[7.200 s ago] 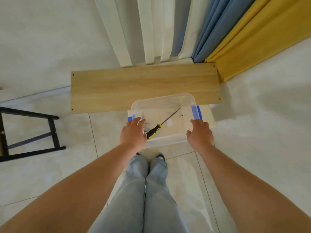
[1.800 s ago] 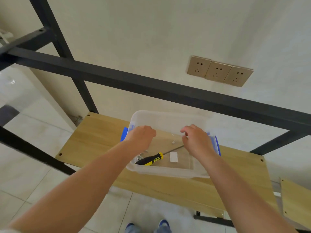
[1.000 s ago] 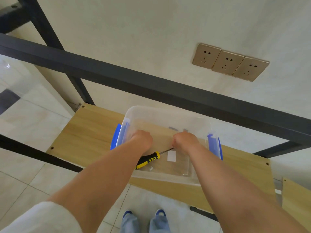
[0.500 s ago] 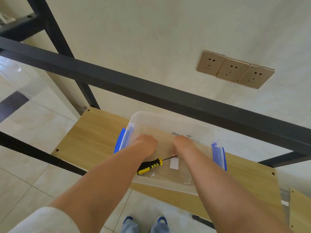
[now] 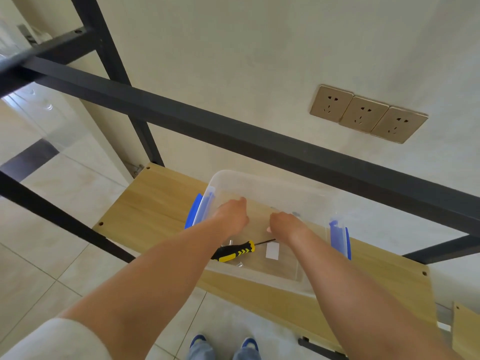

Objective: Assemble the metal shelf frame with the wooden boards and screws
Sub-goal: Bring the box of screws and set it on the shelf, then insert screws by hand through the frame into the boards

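**Both hands down inside the clear plastic bin**

Left hand is in the clear rectangular plastic bin with blue side latches, knuckles up, fingers curled under and out of sight, so whether it grips anything cannot be told. Right hand is in the bin too, just right of the left one, also turned knuckles-up with the fingers tucked below; what it holds, if anything, cannot be told either. The two hands sit close but apart.

Under the left wrist, on the bin's floor, lies the screwdriver with the black-and-yellow striped handle, its thin dark shaft running toward the right hand. A few small silver screws show beside the handle, near the bin's front wall. A white rectangular label lies right of the handle.

The bin rests on the light wooden shelf board, which has screw holes at its corners. Above and behind the bin runs the black metal shelf frame, one long bar crossing the view with an upright rising at the bin's left. Beyond the frame, up and right of the bin, three gold-coloured wall sockets sit in a row. A second wooden board shows at the far right edge, below the bin's level.
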